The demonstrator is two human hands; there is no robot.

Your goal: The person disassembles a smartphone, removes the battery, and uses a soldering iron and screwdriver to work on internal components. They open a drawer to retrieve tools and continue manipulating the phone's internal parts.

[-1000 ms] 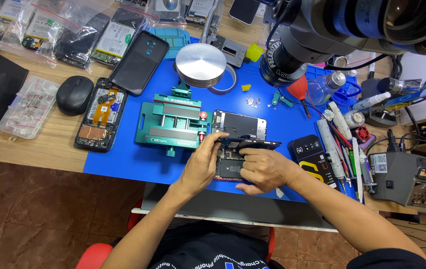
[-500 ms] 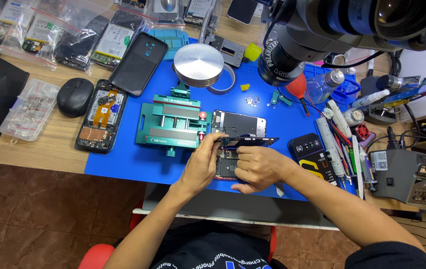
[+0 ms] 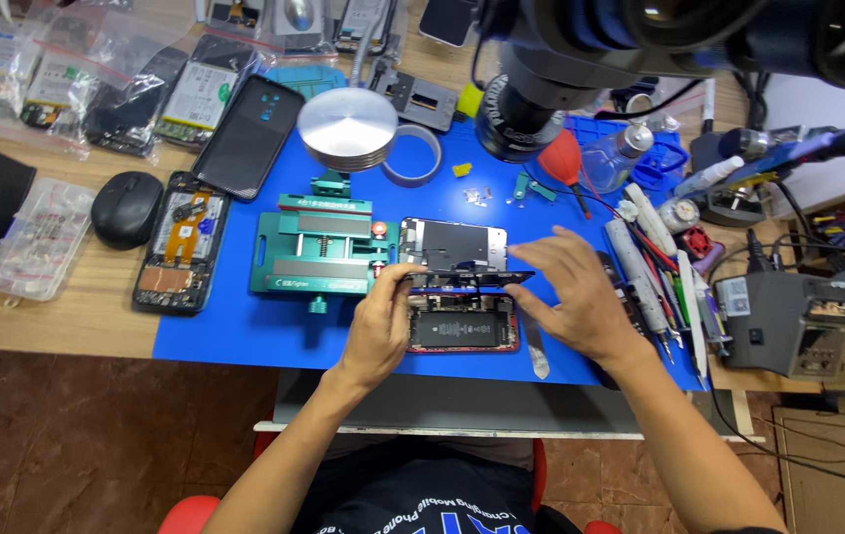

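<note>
Crowding your wooden surface (image 3: 66, 326) is a blue mat (image 3: 244, 336) packed with repair gear, and you are working at its front edge. Your left hand (image 3: 380, 326) is pinching the left end of a phone screen (image 3: 467, 278), thumb and fingers closed on its edge, and is holding it raised edge-on above the open phone (image 3: 462, 329) lying on the mat with its battery showing. Your right hand (image 3: 573, 297) is hovering at the screen's right end with fingers spread and loosely curved; you cannot tell from here whether the fingertips are touching the panel or just clear of it. A green jig (image 3: 318, 255) is sitting just left of the phone, and a silver disc (image 3: 348, 129) and a tape roll (image 3: 412, 156) are lying farther back. A row of pens and tools (image 3: 655, 267) is lying just right of your right hand, with a solder station (image 3: 783, 318) beyond. As a judgement, the risk is that the screen may be tethered by a ribbon you cannot see: lifting it too far or twisting it could tear that. Holding it by one end could also let it slip onto the exposed board, and tiny screws (image 3: 477, 195) behind could scatter if your sleeve is brushing them.
</note>
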